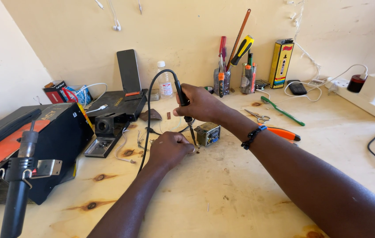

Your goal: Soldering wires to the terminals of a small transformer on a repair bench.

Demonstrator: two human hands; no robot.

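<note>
My right hand (pixel 203 103) grips a black soldering iron (pixel 180 93) by its handle, tip pointing down at the wooden bench. Its black cable loops up and runs down toward me. My left hand (pixel 168 148) rests on the bench just left of the iron's tip, fingers closed on something small that I cannot make out. A small grey metal component (pixel 208 133) with a blue connector sits right behind the tip, under my right hand. A black bead bracelet circles my right wrist.
A black soldering station (pixel 24 150) with a hot-air wand stands at left, a black stand and phone behind. Jars of screwdrivers (pixel 222 81), a water bottle, a yellow box, scissors (pixel 258 117), a green toothbrush, orange-handled pliers (pixel 284 133) and a white power strip (pixel 372 99) lie along the back and right.
</note>
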